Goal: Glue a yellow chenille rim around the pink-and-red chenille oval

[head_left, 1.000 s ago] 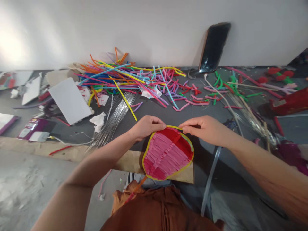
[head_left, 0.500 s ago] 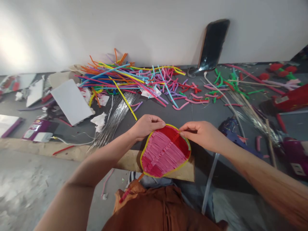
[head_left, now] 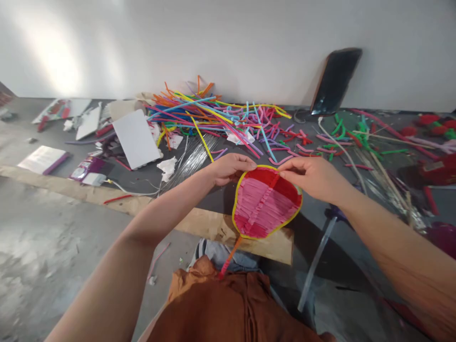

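A pipe-cleaner fan (head_left: 267, 204) with a yellow rim, a pink body and red areas near its top edge is held up between my two hands. Its thin orange and pink handle (head_left: 231, 257) points down toward my lap. My left hand (head_left: 233, 168) pinches the rim at the upper left. At the upper right, my right hand (head_left: 311, 176) grips the rim between thumb and fingers. The fingertips behind the fan are hidden.
Behind the fan lies a heap of colourful pipe cleaners (head_left: 199, 114). A phone (head_left: 337, 81) leans on the wall. A white card (head_left: 137, 138) and a purple box (head_left: 87, 167) are at the left. A glue gun's clear stick (head_left: 317, 263) juts out at the right.
The view has shifted, so the table's things appear further right. The fan has turned and risen slightly in view, showing more of its handle; both hands still pinch its rim, now closer together.
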`<control>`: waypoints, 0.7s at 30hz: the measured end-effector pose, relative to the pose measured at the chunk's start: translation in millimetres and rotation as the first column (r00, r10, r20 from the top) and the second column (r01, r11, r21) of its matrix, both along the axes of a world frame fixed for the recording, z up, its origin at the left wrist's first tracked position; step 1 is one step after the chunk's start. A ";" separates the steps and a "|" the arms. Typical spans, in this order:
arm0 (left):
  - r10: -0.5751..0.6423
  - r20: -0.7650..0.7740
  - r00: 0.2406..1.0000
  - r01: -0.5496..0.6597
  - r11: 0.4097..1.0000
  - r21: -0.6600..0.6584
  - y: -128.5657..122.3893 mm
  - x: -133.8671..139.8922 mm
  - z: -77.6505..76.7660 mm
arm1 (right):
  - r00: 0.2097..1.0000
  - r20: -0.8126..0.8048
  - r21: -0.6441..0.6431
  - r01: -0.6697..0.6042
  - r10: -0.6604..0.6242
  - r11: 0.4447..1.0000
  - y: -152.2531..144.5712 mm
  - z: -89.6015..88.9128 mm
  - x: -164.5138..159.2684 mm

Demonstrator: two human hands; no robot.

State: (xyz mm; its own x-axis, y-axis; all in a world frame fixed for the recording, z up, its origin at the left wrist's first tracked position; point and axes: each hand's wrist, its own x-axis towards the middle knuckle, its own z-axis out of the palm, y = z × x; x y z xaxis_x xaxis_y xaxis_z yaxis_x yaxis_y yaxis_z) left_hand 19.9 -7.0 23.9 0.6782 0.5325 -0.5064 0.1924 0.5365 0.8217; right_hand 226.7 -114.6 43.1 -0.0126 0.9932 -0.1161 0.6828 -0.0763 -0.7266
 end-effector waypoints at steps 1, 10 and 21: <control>-0.029 -0.015 0.999 0.029 1.000 0.006 1.5 0.3 1.3 | 1.000 0.013 0.000 -0.015 0.015 1.000 2.2 0.9 1.3; -0.211 -0.149 0.966 0.242 0.941 0.238 -2.5 12.4 -5.7 | 0.994 0.072 -0.024 -0.087 0.088 0.996 2.6 -3.1 -5.0; -0.248 -0.157 0.956 0.280 0.932 0.230 -3.2 13.6 -16.5 | 0.992 0.082 -0.038 -0.092 0.095 0.995 -0.2 -15.0 -8.2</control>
State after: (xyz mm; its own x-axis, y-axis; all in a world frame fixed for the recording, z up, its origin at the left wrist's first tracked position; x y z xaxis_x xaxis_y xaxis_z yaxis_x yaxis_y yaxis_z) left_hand 33.5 -10.2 7.4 0.7521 0.4616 -0.4704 0.4076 0.2351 0.8824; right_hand 218.5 -114.8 28.2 -0.0937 0.9835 -0.1549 0.7466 -0.0335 -0.6645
